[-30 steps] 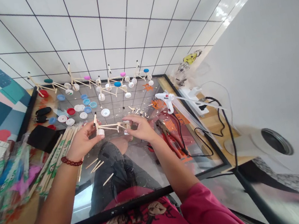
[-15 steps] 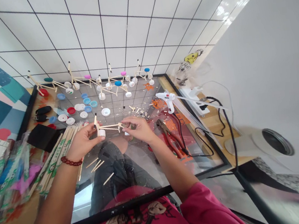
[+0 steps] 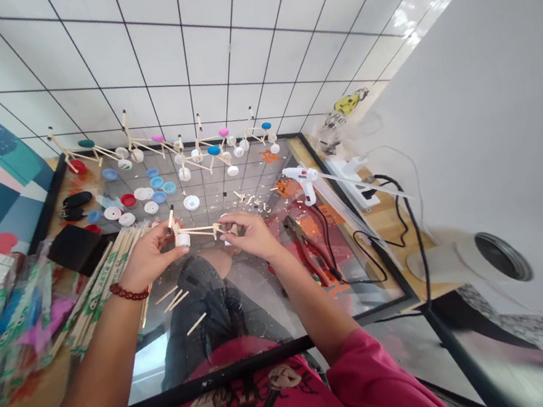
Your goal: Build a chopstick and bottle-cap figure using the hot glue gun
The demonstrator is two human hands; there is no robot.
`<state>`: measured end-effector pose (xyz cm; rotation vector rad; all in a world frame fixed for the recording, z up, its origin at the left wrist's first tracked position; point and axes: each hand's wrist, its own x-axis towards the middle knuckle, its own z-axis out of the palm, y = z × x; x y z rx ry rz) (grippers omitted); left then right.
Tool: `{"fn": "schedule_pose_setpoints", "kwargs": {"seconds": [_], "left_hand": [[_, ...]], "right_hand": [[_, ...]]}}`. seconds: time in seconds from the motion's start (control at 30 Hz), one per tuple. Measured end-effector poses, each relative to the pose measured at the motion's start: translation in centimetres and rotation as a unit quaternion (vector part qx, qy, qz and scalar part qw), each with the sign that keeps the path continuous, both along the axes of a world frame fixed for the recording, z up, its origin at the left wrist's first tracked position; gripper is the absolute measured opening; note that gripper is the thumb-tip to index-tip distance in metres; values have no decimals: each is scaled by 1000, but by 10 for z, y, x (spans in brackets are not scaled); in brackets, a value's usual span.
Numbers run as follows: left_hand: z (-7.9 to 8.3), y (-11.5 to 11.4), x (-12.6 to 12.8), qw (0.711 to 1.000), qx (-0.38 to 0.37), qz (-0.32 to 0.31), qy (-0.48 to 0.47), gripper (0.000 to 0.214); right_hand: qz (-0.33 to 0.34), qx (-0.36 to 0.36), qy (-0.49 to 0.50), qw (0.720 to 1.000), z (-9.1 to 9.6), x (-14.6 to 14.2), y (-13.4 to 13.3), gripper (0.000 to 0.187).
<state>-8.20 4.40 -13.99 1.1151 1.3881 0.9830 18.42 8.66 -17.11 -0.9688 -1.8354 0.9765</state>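
A small wooden stick frame (image 3: 199, 230) with white caps at its ends is held over the glass counter (image 3: 215, 375), between the person's hands. The left hand (image 3: 146, 258) grips the end bearing a black-tipped upright stick; the right hand (image 3: 253, 234) pinches the opposite end. Loose sticks (image 3: 196, 324) lie nearer the body, while bundled sticks (image 3: 104, 287) sit at left. Beyond are loose caps (image 3: 191, 202) and similar stick models (image 3: 213, 151). Pliers (image 3: 311, 248) and a white glue gun (image 3: 304, 183) rest at right.
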Motion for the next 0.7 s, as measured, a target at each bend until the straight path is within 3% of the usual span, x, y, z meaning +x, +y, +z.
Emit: {"fn": "schedule_pose_setpoints", "kwargs": {"seconds": [0.37, 0.57, 0.7], "left_hand": [[2, -2, 2, 1000, 16, 0, 8, 113], [0, -2, 0, 999, 24, -5, 35, 89], [-1, -2, 0, 999, 25, -8, 33, 87]], "right_hand": [[-10, -10, -10, 1000, 4, 2, 0, 39], [-8, -26, -18, 999, 2, 2, 0, 31], [3, -28, -1, 1000, 5, 1, 1, 32]]}}
